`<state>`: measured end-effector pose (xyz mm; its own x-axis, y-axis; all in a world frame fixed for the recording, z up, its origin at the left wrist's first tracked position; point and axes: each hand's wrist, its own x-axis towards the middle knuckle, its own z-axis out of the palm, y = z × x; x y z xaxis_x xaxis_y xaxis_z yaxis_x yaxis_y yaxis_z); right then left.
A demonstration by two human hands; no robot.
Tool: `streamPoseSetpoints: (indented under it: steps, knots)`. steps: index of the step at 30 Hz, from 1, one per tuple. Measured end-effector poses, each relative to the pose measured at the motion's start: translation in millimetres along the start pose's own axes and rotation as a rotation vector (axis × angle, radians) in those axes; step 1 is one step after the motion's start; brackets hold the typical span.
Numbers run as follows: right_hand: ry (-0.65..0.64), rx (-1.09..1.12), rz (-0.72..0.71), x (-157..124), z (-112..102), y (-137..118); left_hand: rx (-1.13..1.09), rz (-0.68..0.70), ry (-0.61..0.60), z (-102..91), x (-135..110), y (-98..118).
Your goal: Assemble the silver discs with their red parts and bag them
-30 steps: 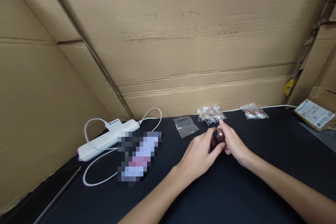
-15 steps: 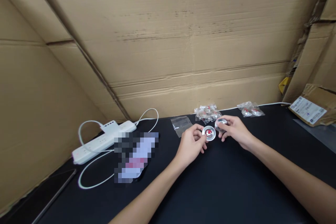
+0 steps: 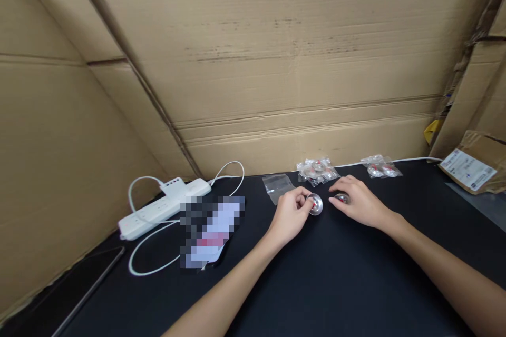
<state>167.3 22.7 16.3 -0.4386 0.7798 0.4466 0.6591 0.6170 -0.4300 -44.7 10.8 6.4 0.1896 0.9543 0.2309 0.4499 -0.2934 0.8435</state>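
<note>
My left hand (image 3: 290, 213) pinches a shiny silver round disc (image 3: 315, 204) with a red centre, thumb across its face and fingers at its left edge. To the right of it, my right hand (image 3: 358, 200) has its fingers apart around a second silver disc (image 3: 341, 198) that also shows some red. This second disc is low at the table surface, partly covered by the thumb and palm; whether the hand touches it is hard to see. Just behind both hands lies a pile of similar silver-and-red pieces in clear bags (image 3: 318, 169).
A flat clear bag (image 3: 278, 187) lies behind my left hand. More bagged pieces (image 3: 380, 168) are at the back right, near a labelled cardboard box (image 3: 472, 163). On the left are a white power strip (image 3: 166, 208), cables and a blurred-out object (image 3: 215, 231). Cardboard walls (image 3: 292, 63) enclose the black table (image 3: 316, 284).
My right hand has lowered its disc toward the table and its fingers have spread. The disc in my left hand has tilted. The view has shifted slightly.
</note>
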Motion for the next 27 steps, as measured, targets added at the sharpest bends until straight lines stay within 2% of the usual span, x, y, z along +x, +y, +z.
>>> streamPoseSetpoints:
  steps: [2,6,13,19,22,25,27]
  knots:
    - [0.030,0.039,-0.041,0,0,-10,-0.031,0.014,-0.007,2.0,-1,-1]
    - [-0.034,0.123,-0.113,-2,6,-26,-0.142,0.039,-0.054,7.3,-4,3]
    - [-0.032,0.163,-0.052,-5,15,-28,-0.203,0.056,-0.056,11.9,-11,14]
    - [0.133,0.447,0.169,-2,10,-20,0.041,0.050,0.040,8.5,-8,10]
    - [0.220,0.709,0.313,4,3,-9,0.162,0.026,0.034,4.6,-6,8]
    - [0.289,1.003,0.518,11,-6,5,0.326,0.015,0.010,1.8,-6,9]
    - [0.293,1.164,0.620,12,-13,15,0.436,0.017,0.019,1.1,-8,11]
